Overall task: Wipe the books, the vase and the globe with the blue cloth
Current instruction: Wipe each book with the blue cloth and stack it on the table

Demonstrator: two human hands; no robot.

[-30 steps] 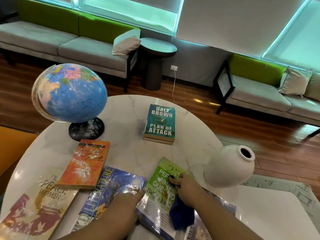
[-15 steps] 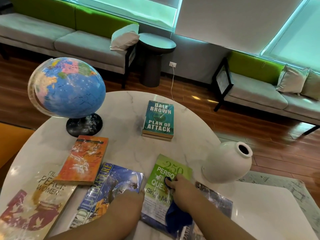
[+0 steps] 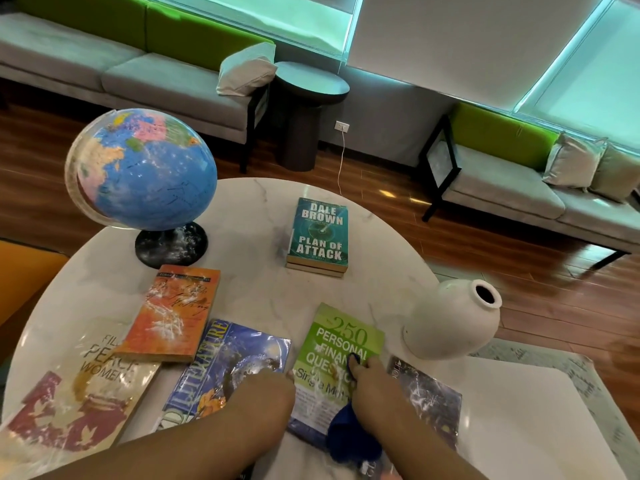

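My right hand [image 3: 375,388] grips the blue cloth [image 3: 349,439] and presses it on the green book [image 3: 337,337], which lies near the table's front. My left hand [image 3: 266,389] rests at that book's left edge, partly over the blue literature book [image 3: 221,365]. An orange book [image 3: 173,313] overlaps a large cream book [image 3: 76,393] at the left. A teal book [image 3: 320,233] sits mid-table on top of another book. A dark book [image 3: 429,400] lies under my right forearm. The globe [image 3: 145,171] stands back left, and the white vase [image 3: 450,323] stands right.
Everything rests on a round white marble table [image 3: 256,296]. A white square table [image 3: 519,427] adjoins it at the right. Grey and green sofas [image 3: 512,181], a dark round side table [image 3: 304,109] and wooden floor lie beyond.
My right hand has slid the cloth a little toward me on the green cover, uncovering more of the title. My left hand stays at the book's left edge.
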